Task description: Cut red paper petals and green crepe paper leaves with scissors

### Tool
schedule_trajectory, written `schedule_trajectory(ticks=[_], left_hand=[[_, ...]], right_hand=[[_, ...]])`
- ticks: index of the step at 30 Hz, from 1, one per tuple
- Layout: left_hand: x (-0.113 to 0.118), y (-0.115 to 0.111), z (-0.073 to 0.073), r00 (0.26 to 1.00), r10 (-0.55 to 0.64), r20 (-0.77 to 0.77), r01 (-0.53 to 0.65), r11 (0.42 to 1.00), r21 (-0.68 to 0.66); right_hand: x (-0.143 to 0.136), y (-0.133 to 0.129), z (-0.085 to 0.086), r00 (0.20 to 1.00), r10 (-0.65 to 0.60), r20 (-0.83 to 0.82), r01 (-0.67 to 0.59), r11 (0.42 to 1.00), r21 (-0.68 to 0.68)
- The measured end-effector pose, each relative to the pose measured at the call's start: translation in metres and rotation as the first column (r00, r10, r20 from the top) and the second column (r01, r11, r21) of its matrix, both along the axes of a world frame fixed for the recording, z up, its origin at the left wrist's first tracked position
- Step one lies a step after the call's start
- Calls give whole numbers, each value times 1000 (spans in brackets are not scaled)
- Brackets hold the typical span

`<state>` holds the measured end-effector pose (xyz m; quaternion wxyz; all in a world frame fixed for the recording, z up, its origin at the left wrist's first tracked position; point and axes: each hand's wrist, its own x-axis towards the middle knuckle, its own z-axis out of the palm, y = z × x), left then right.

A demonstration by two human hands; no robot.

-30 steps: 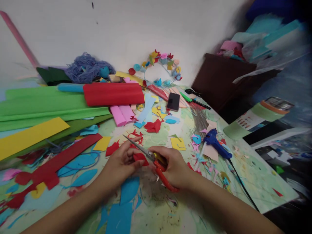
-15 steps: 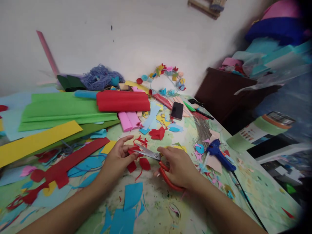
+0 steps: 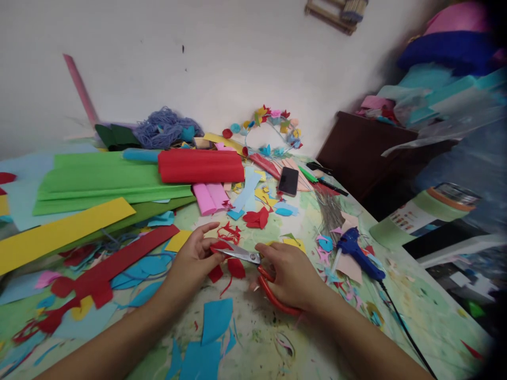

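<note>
The bottle label (image 3: 406,218) is unreadable, the left hand (image 3: 197,257) pinches a part-hidden red scrap (image 3: 221,246), and the right hand (image 3: 292,273) grips scissors (image 3: 252,257).

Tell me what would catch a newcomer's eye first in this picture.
A bright red roll lies toward the back, left of centre, beside green paper. Nearer, the right hand holds scissors, their blades at a red piece in the left hand. Behind, by the wall, sits a colourful flower wreath.
</note>
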<state>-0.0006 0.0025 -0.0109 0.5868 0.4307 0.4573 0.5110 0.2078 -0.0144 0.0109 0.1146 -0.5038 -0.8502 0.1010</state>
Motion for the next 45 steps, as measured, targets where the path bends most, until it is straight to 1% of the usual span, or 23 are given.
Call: schedule_trajectory(ticks=[6, 16, 27, 36, 45], left_hand=[[-1, 0, 2, 999, -39, -7, 39, 999, -6], [-1, 0, 1, 999, -50, 9, 50, 999, -18], [0, -1, 8, 1000, -26, 6, 26, 999, -31], [-2, 0, 7, 999, -9, 32, 10, 1000, -11], [-3, -2, 12, 1000, 6, 21, -5, 1000, -18]], right_hand=[[1, 0, -1, 1000, 11, -6, -11, 1000, 10], [1, 1, -2, 1000, 12, -3, -12, 1000, 29], [0, 0, -1, 1000, 25, -19, -24, 999, 43], [1, 1, -2, 1000, 15, -10, -15, 999, 42], [1, 0, -3, 1000, 11, -5, -10, 999, 49]])
